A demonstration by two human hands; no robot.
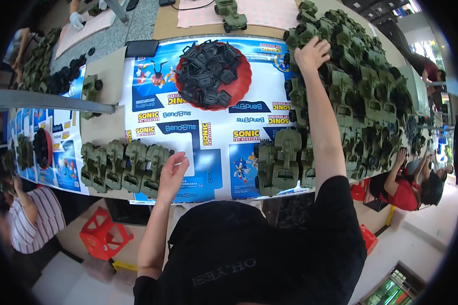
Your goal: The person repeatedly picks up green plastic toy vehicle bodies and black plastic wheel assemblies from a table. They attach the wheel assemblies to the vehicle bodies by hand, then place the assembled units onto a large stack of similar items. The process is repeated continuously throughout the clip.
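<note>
Bench (pixel 194 131): covered in printed sheets (pixel 252 175)
Toy jeeps (pixel 343 99): olive-green, crammed in on the right, short row left
Right hand (pixel 313 53): open, spread over the far jeeps, can't tell if touching
Left hand (pixel 174 170): loosely open, beside the short row
Red bowl (pixel 246 76): heaped with black plastic parts (pixel 208 71)

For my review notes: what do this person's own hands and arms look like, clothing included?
The left hand and right hand are bare, with no gloves to be seen. No watch or band shows on either wrist. The forearms are uncovered, coming out of short black sleeves of a black top with dark lettering across it.
</note>
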